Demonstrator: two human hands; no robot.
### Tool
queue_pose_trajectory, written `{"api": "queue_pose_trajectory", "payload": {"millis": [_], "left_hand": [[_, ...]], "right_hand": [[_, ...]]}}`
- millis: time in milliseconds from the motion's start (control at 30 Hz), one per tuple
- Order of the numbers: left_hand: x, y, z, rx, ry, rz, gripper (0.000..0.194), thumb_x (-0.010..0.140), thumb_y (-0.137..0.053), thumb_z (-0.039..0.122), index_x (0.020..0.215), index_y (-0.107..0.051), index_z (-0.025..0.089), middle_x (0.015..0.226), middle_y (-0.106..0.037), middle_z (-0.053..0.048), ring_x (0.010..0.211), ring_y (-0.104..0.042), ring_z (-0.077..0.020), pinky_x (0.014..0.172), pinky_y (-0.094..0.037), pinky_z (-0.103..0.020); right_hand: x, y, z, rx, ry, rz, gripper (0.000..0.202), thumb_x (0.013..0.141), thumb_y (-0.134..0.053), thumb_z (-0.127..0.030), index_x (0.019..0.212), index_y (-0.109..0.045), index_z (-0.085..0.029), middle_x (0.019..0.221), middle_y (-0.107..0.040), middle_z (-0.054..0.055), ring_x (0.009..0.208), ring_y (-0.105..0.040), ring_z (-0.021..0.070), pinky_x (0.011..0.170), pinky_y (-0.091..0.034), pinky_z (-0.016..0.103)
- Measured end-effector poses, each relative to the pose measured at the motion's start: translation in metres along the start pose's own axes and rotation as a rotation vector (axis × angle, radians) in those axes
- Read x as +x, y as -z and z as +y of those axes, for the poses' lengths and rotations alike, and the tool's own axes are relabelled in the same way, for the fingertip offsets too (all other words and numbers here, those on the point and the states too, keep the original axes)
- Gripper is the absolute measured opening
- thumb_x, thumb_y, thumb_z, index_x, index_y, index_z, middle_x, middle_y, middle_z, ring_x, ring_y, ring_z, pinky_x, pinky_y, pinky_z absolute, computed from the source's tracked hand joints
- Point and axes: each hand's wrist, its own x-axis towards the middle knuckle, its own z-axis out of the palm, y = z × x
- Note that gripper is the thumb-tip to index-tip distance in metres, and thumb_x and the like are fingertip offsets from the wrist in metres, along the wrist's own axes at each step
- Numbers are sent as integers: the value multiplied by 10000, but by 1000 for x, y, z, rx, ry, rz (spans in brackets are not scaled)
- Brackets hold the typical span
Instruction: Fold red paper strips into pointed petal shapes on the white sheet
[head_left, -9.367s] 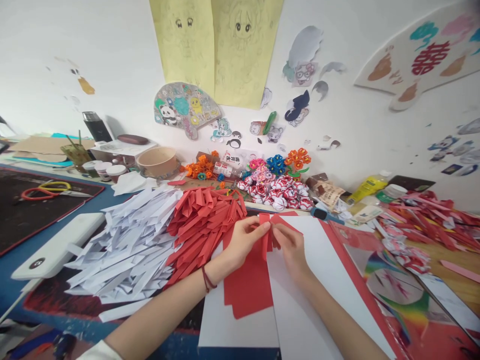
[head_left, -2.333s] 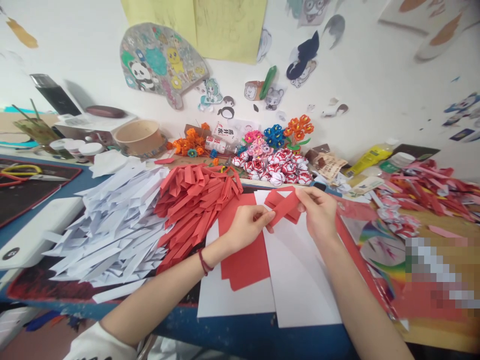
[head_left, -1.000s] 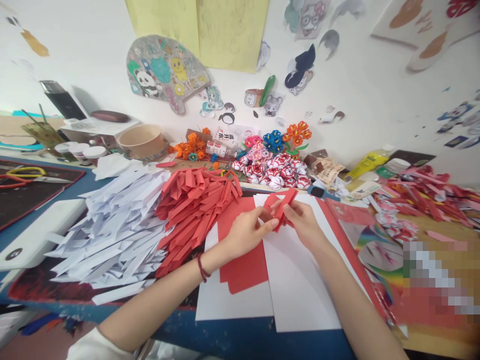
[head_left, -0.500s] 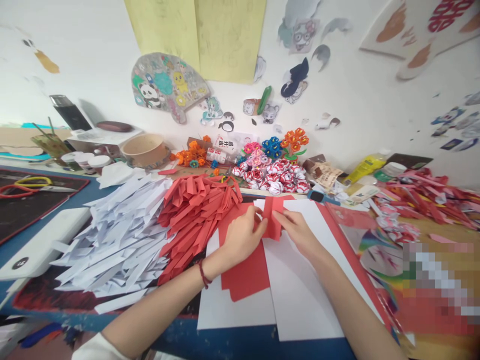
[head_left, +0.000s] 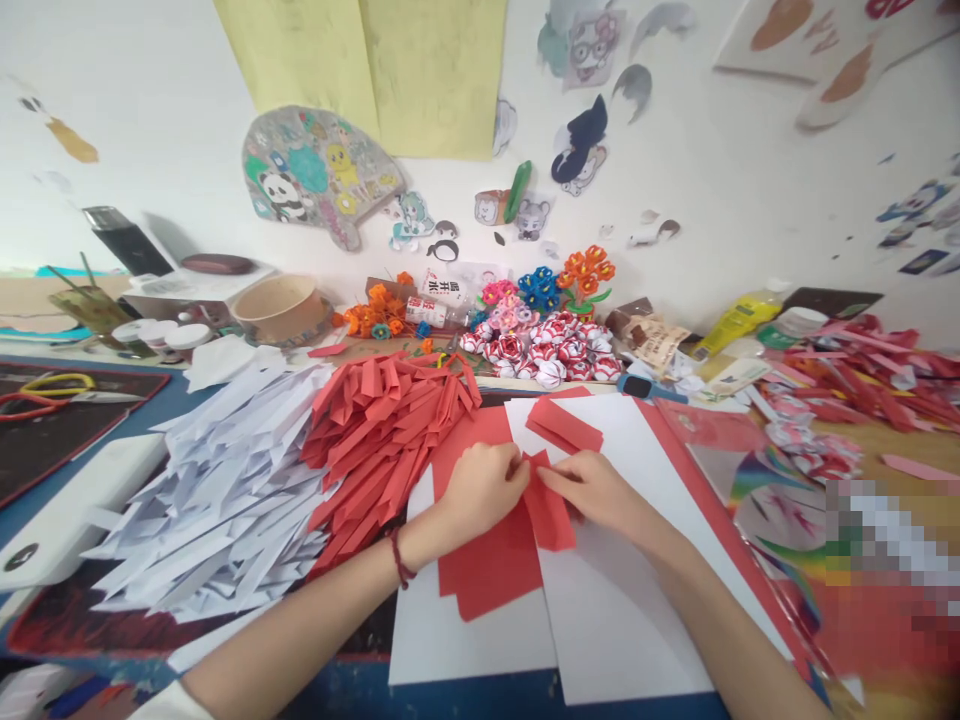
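Between my two hands is a folded strip of red paper, hanging down toward me. My left hand pinches its upper left corner, and my right hand grips its upper right edge with thumb and fingers. Just beyond them a second folded red paper piece lies on white paper sheets. Under my left hand are flat red sheets. To the left rise a heap of folded red strips and a heap of folded white strips.
Red-and-white paper flowers line the back by the wall, near a plastic bottle and a round tub. Scissors and a white device sit at left. Pink and red strips lie at right.
One folded red piece now lies on the white paper beyond my hands. My hands have come slightly nearer and hold a red strip, tilted. The view has shifted a little.
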Motion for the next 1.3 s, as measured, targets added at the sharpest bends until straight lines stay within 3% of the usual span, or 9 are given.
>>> {"api": "queue_pose_trajectory", "payload": {"millis": [167, 433, 600, 800, 1033, 1167, 1300], "left_hand": [[1, -6, 3, 97, 9, -46, 292, 856, -456, 264, 580, -419, 178, 535, -503, 5, 452, -330, -97, 498, -155, -269], [-3, -9, 7, 194, 15, -79, 280, 878, -432, 263, 611, -430, 181, 556, -543, -14, 458, -414, -112, 493, -139, -281], [1, -9, 7, 133, 27, -51, 220, 895, -453, 273, 692, -465, 189, 652, -613, -7, 541, -509, -122, 502, -192, -257], [12, -10, 5, 88, 59, -37, 265, 901, -458, 281, 654, -470, 185, 616, -581, -9, 507, -471, -112, 500, -222, -254], [13, -10, 3, 86, 79, -9, 222, 873, -474, 220, 655, -496, 184, 592, -567, -6, 521, -485, -121, 513, -261, -244], [14, -8, 0, 138, 33, 6, 111, 869, -490, 204, 776, -549, 187, 716, -634, -20, 600, -551, -141, 537, -291, -246], [17, -6, -4, 204, -54, 0, 140, 902, -459, 201, 829, -578, 180, 833, -661, -43, 690, -591, -158, 573, -318, -254]], "right_hand": [[-4, 14, -1, -86, -33, -82, 367, 874, -456, -386, 570, -529, -196, 510, -605, 3, 442, -536, 125, 486, -367, 244], [5, 1, 11, -290, -26, 267, 219, 838, -498, -330, 650, -504, -219, 568, -583, -29, 553, -551, 149, 568, -346, 265], [4, -3, 21, -317, 38, 311, 214, 860, -488, -331, 676, -495, -223, 609, -594, -28, 561, -537, 146, 577, -336, 268], [14, -1, 24, -326, 85, 389, 190, 891, -483, -359, 789, -584, -235, 698, -657, -10, 607, -580, 158, 590, -350, 271], [22, -1, 15, -306, 104, 411, 122, 843, -544, -297, 859, -643, -228, 669, -636, -12, 611, -574, 157, 596, -377, 273], [27, -1, 15, -213, 174, 437, 101, 827, -552, -232, 789, -642, -203, 725, -658, 2, 640, -581, 144, 631, -411, 266], [28, -7, 20, -184, 247, 516, 123, 850, -541, -245, 829, -649, -191, 766, -652, 20, 657, -578, 149, 631, -432, 272]]}}
